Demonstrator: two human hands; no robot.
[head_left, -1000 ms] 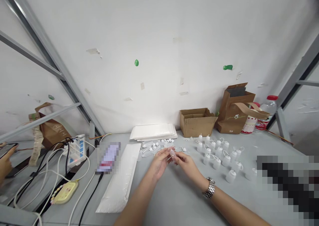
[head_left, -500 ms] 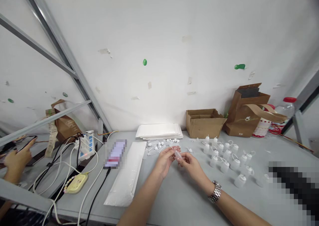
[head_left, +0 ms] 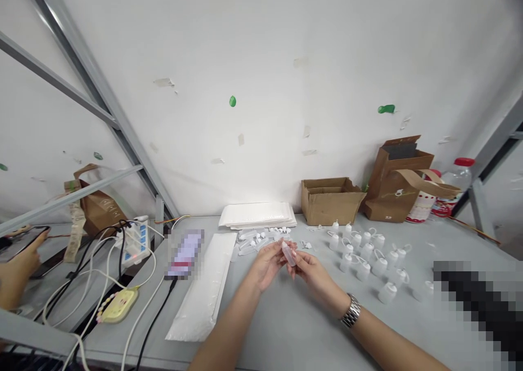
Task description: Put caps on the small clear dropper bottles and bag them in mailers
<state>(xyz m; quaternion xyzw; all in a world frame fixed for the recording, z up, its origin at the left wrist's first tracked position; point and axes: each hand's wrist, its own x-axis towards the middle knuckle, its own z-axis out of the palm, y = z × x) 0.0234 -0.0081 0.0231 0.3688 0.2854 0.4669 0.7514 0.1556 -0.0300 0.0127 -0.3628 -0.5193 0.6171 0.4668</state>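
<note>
A small translucent plastic bottle (head_left: 290, 255) is tilted between my hands above the grey table. My left hand (head_left: 266, 265) has its fingers closed at the white tip of the bottle. The fingers of my right hand (head_left: 309, 268), with a metal watch on the wrist, grip the body lower down. Just beyond the left hand lie loose clear bottles (head_left: 247, 244) and small white caps (head_left: 281, 230). A white cap with a loop (head_left: 305, 244) lies past the right hand. Several capped bottles (head_left: 366, 250) stand to the right.
A stack of white sheets (head_left: 257, 216) and a cardboard box (head_left: 333, 205) stand along the wall. A white padded envelope (head_left: 202, 295), a phone (head_left: 186, 254) and cables occupy the left. Another person's hand (head_left: 20, 273) holds a phone. Paper bag (head_left: 398, 188) stands back right.
The view has shifted slightly, moving the scene a little left in the picture. The bottle stays between both hands, now showing more of its body and its white tip.
</note>
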